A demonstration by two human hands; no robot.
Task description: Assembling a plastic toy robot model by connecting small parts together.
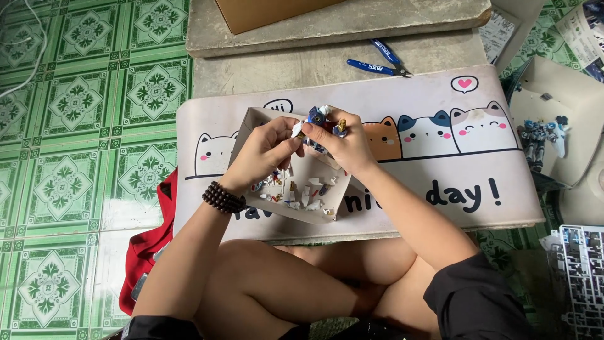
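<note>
Fingers (296, 135) pinch model part (324, 119), over box (251, 123)

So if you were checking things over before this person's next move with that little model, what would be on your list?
1. Small blue and white model held by both hands: ok; the left hand and right hand meet on it.
2. Model held over the shallow cardboard box: ok.
3. Loose small parts kept inside the box: ok; none visible on the cat-print mat.
4. Blue-handled nippers within reach: ok; they lie beyond the mat, untouched.
5. Piece pinched in the left fingers seated properly: cannot tell; too small and hidden.
6. Finished figure at the right safe from elbows: ok; it lies apart.
</note>
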